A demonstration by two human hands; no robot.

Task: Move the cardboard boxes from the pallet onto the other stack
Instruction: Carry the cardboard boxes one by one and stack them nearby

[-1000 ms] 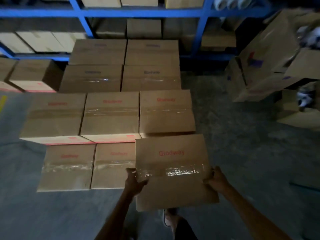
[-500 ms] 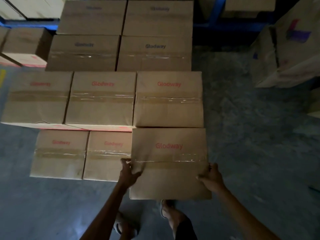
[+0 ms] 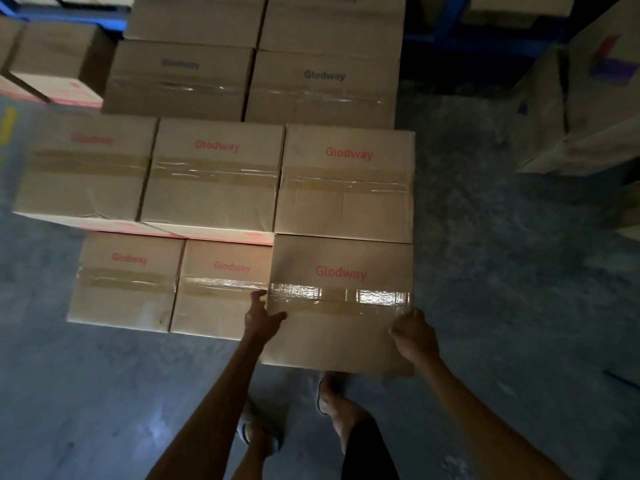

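I hold a taped cardboard box (image 3: 341, 303) marked "Glodway" between both hands. My left hand (image 3: 261, 318) grips its left edge, thumb on the top face. My right hand (image 3: 414, 332) grips the right edge. The box's far edge meets the near edge of a higher box (image 3: 346, 183) in the stack. To its left sit two lower boxes (image 3: 223, 289) on the floor level, their tops below the one I hold.
More Glodway boxes fill the rows behind (image 3: 322, 84), up to a blue rack (image 3: 450, 36). Other cartons (image 3: 588, 109) stand at the right across bare concrete floor (image 3: 502, 271). My feet (image 3: 332, 400) are just under the held box.
The box has moved forward and levelled out, closing up against the higher box behind it. My view has tilted down and nearer to the stack.
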